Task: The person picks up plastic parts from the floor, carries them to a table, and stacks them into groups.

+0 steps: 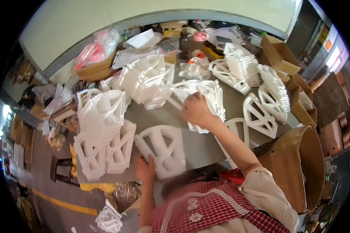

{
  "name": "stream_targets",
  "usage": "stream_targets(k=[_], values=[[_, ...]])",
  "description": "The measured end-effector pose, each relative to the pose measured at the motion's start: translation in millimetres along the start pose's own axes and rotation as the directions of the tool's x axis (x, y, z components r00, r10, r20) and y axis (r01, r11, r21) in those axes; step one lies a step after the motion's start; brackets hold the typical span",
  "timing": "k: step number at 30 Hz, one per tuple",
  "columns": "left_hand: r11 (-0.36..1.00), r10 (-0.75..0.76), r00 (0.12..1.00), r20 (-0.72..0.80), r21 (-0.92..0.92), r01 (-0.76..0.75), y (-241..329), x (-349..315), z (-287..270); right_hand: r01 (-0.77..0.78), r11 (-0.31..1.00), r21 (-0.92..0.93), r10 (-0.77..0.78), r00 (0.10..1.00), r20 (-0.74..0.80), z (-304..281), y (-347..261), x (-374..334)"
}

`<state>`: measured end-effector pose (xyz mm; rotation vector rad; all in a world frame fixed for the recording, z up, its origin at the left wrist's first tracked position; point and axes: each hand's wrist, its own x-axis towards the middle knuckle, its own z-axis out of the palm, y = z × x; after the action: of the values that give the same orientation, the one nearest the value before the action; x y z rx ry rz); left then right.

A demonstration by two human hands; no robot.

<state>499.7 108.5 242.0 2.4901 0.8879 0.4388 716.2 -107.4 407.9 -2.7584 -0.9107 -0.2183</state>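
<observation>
Carton [134, 205] of shreds [126, 191], left hand [145, 170] touching panel [171, 167]

Observe white on fan-shaped panels [175, 167], grey on tabletop [202, 149]. At 6 o'clock, note dark-red-and-white check on apron [216, 202], with white flowers [195, 217]. Record brown on carton [282, 171] at 4 o'clock, yellow on floor stripe [64, 203] at 8 o'clock.
</observation>
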Motion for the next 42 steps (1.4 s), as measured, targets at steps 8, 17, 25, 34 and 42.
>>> stream_targets(k=[8,17,25,34,42], values=[[0.997,0.034,0.997,-0.067,-0.07,-0.038,13.2,-2.0,-1.8,0.282,0.954,0.098,-0.298,0.897,0.326,75.1,-112.2,-53.4],[0.996,-0.013,1.0,0.003,-0.09,0.013,7.9,-1.8,1.6,0.243,0.968,0.059,-0.249,0.954,0.164,139.6,-139.5,-66.9],[0.997,-0.055,0.995,0.083,-0.052,0.059,11.5,2.3,-9.6,0.267,0.963,-0.037,-0.269,0.959,-0.086,99.6,-101.6,-47.4],[1.0,-0.029,0.991,0.132,0.012,0.028,18.8,8.6,-6.0,-0.162,0.979,-0.122,0.173,0.981,0.089,58.1,34.2,2.4],[1.0,-0.013,0.996,0.083,0.007,0.013,10.3,5.0,-4.5,-0.239,0.934,0.267,0.355,0.726,-0.589,-58.5,99.4,-1.0]])
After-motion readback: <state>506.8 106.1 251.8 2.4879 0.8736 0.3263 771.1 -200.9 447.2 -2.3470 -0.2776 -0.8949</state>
